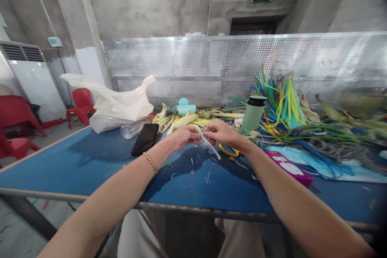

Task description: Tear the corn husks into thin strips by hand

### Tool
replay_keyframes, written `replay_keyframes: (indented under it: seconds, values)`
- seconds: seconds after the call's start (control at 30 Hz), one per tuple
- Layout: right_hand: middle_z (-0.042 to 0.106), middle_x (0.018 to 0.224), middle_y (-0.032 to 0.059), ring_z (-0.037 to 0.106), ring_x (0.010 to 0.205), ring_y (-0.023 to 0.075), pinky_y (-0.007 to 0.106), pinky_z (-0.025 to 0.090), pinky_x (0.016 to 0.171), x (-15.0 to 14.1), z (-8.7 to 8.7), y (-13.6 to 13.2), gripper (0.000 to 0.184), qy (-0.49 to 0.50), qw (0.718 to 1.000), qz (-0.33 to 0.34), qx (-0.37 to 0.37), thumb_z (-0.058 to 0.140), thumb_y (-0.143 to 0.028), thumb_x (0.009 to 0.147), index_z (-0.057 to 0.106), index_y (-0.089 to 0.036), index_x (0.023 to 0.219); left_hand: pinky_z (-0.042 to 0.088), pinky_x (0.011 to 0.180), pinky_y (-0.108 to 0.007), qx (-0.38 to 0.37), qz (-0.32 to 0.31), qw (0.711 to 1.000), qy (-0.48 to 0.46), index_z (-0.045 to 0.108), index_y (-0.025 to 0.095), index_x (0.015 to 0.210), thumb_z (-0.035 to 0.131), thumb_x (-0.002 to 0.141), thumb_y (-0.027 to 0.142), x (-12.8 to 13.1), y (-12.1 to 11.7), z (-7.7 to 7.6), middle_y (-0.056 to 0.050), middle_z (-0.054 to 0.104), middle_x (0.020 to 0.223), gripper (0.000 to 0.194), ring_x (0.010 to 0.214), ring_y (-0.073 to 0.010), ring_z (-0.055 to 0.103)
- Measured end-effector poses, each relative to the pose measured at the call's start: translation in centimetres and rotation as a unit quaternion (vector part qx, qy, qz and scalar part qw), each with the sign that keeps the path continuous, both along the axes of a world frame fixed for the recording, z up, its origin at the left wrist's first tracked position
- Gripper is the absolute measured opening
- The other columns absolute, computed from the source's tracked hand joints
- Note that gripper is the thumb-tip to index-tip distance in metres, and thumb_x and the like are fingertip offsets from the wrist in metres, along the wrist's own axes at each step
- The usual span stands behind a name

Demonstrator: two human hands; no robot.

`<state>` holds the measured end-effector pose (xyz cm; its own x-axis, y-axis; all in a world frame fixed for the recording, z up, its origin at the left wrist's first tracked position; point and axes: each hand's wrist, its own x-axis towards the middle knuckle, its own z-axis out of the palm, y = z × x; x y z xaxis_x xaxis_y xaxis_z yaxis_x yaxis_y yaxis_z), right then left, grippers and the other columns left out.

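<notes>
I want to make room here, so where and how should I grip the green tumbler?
Probably mid-body on the tumbler, below its black collar, from the near side: it stands upright with a plain, rounded wall, while colourful strips crowd its right.

Pale strip (213,149) between my fingertips: matt, fibrous, dry husk-like. Bracelet (150,162) on my wrist: gold-coloured, shiny, beaded. Tabletop (90,161): smooth blue surface, faint sheen, scuffed and specked. Phone (145,139): black, glossy, glass-like face. Bag (121,105): thin off-white plastic, crinkled, soft sheen. Bottle (131,130): clear, glossy plastic. Flask (254,116): matt green body; lid black, glossier; material of body uncertain. Scissors' handle (228,151): yellow, smooth plastic look. Box (288,168): purple, smooth, slightly glossy. Perforated panel (199,70) behind: silvery metal, bright reflections. Wall (136,4): matt grey, rough, patchy. Chairs (83,102): smooth red plastic. My trousers (139,236): pale matt cloth.
</notes>
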<state>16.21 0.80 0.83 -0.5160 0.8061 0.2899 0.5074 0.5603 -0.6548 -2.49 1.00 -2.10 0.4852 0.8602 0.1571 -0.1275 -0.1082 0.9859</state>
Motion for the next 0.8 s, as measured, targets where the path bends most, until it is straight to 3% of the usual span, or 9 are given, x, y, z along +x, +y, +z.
replay_keyframes:
  seconds: [0.2, 0.67, 0.8]
  values:
    - [0.059, 0.046, -0.0018, 0.056, 0.042, 0.0127, 0.023, 0.040, 0.046, -0.05, 0.14, -0.14, 0.009, -0.029, 0.998, -0.025, 0.043, 0.054, -0.022, 0.073, 0.060, -0.018, 0.067, 0.039, 0.061, -0.026, 0.025, -0.002, 1.000, -0.002, 0.059, 0.010, 0.065, 0.076, 0.065, 0.020, 0.07, -0.15, -0.15, -0.002, 0.056, 0.062, 0.019, 0.058, -0.0083, 0.050]
    - [0.059, 0.049, -0.0006, 0.055, 0.044, 0.0135, 0.024, 0.039, 0.048, 0.02, 0.22, -0.17, 0.012, -0.062, 0.996, -0.036, 0.061, 0.051, -0.023, 0.075, 0.059, -0.018, 0.069, 0.040, 0.061, -0.025, 0.020, 0.002, 1.000, -0.010, 0.059, 0.010, 0.066, 0.077, 0.063, 0.020, 0.14, -0.14, -0.05, -0.002, 0.057, 0.062, 0.021, 0.058, -0.0078, 0.050]
    - [0.062, 0.055, 0.0009, 0.053, 0.052, 0.0132, 0.024, 0.036, 0.053, 0.00, 0.38, -0.05, 0.012, -0.076, 0.987, -0.056, 0.132, 0.053, -0.021, 0.073, 0.062, -0.017, 0.067, 0.042, 0.062, -0.026, 0.003, -0.016, 1.000, 0.000, 0.063, 0.008, 0.070, 0.078, 0.064, 0.022, -0.07, 0.16, -0.08, -0.006, 0.064, 0.069, 0.021, 0.060, -0.0091, 0.055]
